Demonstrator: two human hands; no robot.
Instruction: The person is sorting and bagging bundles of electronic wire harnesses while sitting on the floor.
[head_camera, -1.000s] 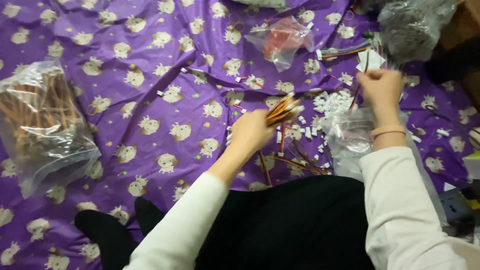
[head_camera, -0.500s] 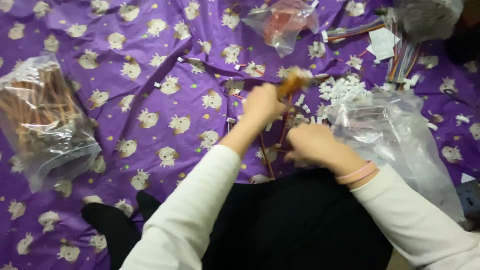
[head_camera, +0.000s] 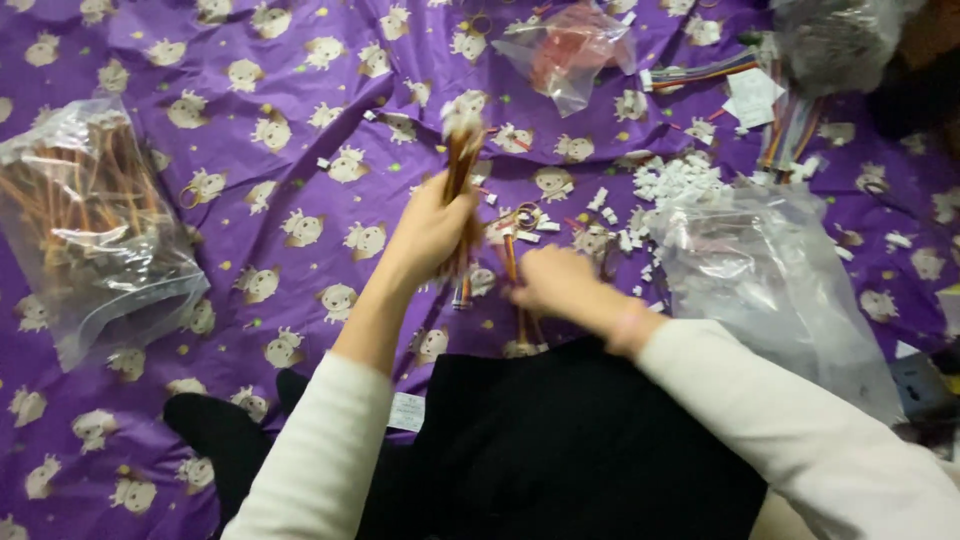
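Gripping thin orange wire bundle (head_camera: 460, 185): left hand (head_camera: 432, 232) | right hand (head_camera: 555, 282) blurred, grip unclear, over loose wires (head_camera: 515, 275)

wire bundle (head_camera: 460, 170): thin orange-brown leads, white connectors at top, blurred; upright, slightly tilted; gripped low in left hand (head_camera: 432, 232), above middle of purple cloth (head_camera: 300, 90)
loose wires (head_camera: 515, 290): few orange-red strands, flat on cloth, near its front edge, touching right hand (head_camera: 555, 282); fine detail unclear
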